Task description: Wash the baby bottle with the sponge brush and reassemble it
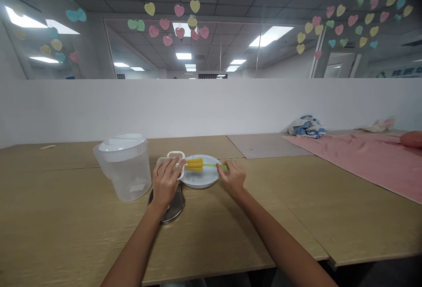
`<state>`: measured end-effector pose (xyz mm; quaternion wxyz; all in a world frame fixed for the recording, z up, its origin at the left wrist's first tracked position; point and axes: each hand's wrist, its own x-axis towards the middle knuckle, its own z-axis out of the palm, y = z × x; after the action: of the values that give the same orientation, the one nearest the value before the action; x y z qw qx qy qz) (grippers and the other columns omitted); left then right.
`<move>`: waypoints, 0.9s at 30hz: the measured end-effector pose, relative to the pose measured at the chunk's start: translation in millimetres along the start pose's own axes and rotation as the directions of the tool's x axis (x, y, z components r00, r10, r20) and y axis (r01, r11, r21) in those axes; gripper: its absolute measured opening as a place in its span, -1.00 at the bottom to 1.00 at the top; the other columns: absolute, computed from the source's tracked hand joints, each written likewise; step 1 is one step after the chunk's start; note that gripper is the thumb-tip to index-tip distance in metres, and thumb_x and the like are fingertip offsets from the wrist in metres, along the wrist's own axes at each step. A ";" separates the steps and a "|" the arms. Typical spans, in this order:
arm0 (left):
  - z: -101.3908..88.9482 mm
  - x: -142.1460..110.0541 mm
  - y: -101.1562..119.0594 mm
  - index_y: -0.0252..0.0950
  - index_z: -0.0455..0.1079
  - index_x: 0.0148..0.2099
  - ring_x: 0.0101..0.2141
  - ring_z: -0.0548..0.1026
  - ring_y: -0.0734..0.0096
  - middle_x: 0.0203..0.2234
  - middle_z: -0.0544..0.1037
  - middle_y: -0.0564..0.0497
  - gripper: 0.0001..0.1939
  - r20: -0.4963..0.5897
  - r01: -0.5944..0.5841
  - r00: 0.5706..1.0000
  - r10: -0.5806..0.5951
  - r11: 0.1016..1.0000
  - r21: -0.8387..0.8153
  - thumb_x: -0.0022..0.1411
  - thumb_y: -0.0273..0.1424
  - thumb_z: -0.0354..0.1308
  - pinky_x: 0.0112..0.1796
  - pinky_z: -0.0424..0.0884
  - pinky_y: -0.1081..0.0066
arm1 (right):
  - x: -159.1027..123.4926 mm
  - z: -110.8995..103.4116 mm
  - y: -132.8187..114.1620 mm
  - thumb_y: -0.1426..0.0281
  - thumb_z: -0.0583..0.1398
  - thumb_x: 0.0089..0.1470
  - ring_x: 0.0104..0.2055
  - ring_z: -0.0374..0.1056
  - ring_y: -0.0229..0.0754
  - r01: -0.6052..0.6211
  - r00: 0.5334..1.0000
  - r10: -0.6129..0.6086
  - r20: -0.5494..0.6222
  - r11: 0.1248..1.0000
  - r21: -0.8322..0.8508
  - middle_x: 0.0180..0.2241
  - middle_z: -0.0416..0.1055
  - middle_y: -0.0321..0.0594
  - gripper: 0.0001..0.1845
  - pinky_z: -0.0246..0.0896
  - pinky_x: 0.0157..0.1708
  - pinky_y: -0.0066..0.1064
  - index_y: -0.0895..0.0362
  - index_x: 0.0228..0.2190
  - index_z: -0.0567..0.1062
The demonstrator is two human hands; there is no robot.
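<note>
My right hand is closed round the green handle of a brush with a yellow, sponge-like head. The brush lies level, its head pointing left against a white-rimmed container with a loop-like edge. That container is gripped by my left hand, whose fingers cover much of it. How far the brush head reaches inside I cannot tell. Behind and below the brush is a round white plate or shallow basin. A round metal lid lies on the table under my left hand and wrist, partly hidden.
A translucent plastic pitcher with a white lid stands left of my left hand. Farther right, a pink cloth covers part of the table. A crumpled blue-and-white cloth sits by the white wall.
</note>
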<state>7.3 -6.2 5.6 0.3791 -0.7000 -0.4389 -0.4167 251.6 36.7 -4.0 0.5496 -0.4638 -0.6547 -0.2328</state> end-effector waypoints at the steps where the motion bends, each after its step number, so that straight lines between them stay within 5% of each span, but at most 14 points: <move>1: 1.9 -1.5 -2.3 -0.10 0.25 0.11 -0.03 0.35 0.18 -0.02 0.44 -0.02 -0.53 -0.001 0.007 1.000 -0.007 1.000 0.013 0.17 -0.56 -0.03 -0.02 0.15 0.15 | 0.3 0.9 4.1 0.18 0.06 0.09 -0.42 0.22 -0.22 -0.060 0.998 0.060 0.008 0.998 -0.008 -0.52 0.38 -0.21 -0.66 -0.03 -0.40 -0.43 0.14 -0.54 0.42; 5: 6.3 -5.0 -6.1 -0.08 0.27 0.09 -0.02 0.34 0.19 -0.03 0.43 -0.02 -0.54 0.012 0.012 1.000 -0.013 1.000 0.022 0.17 -0.56 -0.04 -0.01 0.14 0.15 | -1.8 8.4 27.8 0.13 -0.05 0.13 -0.41 0.22 -0.19 -0.422 0.905 0.424 0.040 0.905 -0.058 -0.47 0.38 -0.17 -0.57 -0.08 -0.45 -0.43 0.15 -0.46 0.43; 8: 4.5 -2.7 -3.1 -0.16 0.25 0.11 -0.04 0.34 0.14 -0.03 0.43 -0.09 -0.56 0.029 0.046 0.999 -0.045 0.998 -0.035 0.16 -0.48 0.01 -0.03 0.17 0.14 | -8.6 18.8 48.4 0.17 -0.09 0.14 -0.42 0.25 -0.17 -0.547 0.823 0.560 0.097 0.826 -0.133 -0.40 0.38 -0.10 -0.58 -0.08 -0.49 -0.43 0.17 -0.37 0.43; 13: -0.9 0.4 9.3 -0.31 0.21 0.09 -0.13 0.40 0.17 -0.13 0.46 -0.18 -0.49 -0.106 0.189 0.971 -0.214 0.960 -0.208 0.12 -0.24 0.12 -0.12 0.30 0.22 | -23.0 35.3 66.2 0.35 0.02 0.03 -0.57 0.22 -0.22 -0.436 0.858 0.476 0.192 0.873 -0.218 -0.48 0.35 -0.11 -0.77 -0.07 -0.58 -0.42 0.18 -0.43 0.44; 16: -3.5 -2.3 22.4 -0.32 0.14 0.13 -0.15 0.43 0.21 -0.14 0.46 -0.18 -0.45 -0.086 0.186 0.970 -0.225 0.927 -0.327 0.14 -0.21 0.08 -0.15 0.35 0.26 | -24.0 35.9 62.9 0.43 0.08 -0.05 -0.54 0.26 -0.23 -0.365 0.870 0.422 0.256 0.899 -0.242 -0.48 0.40 -0.13 -0.84 -0.09 -0.60 -0.45 0.16 -0.45 0.47; 22: -12.1 -1.4 54.9 -0.30 0.11 0.12 -0.15 0.46 0.23 -0.15 0.48 -0.18 -0.44 -0.042 -0.139 0.989 0.139 0.833 -0.536 0.11 -0.23 0.13 -0.17 0.41 0.31 | -10.0 19.2 44.9 0.39 0.04 0.02 -0.31 0.37 -0.14 -0.389 0.656 0.539 0.528 0.841 -0.376 -0.36 0.47 -0.10 -0.76 0.01 -0.48 -0.46 0.17 -0.35 0.50; 27: -16.9 -0.6 66.8 -0.28 0.14 0.07 -0.16 0.46 0.26 -0.15 0.48 -0.15 -0.49 0.081 -0.091 0.980 0.183 0.769 -0.633 0.09 -0.25 0.14 -0.17 0.41 0.33 | -6.5 14.1 38.5 0.35 0.03 0.05 -0.21 0.34 -0.10 -0.323 0.638 0.510 0.576 0.857 -0.401 -0.29 0.46 -0.04 -0.71 0.07 -0.36 -0.44 0.21 -0.31 0.50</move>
<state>65.1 -43.4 0.2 0.1232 -0.8431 -0.2481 -0.4608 277.5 63.6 -22.0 0.2523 -0.7228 -0.6433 -0.0017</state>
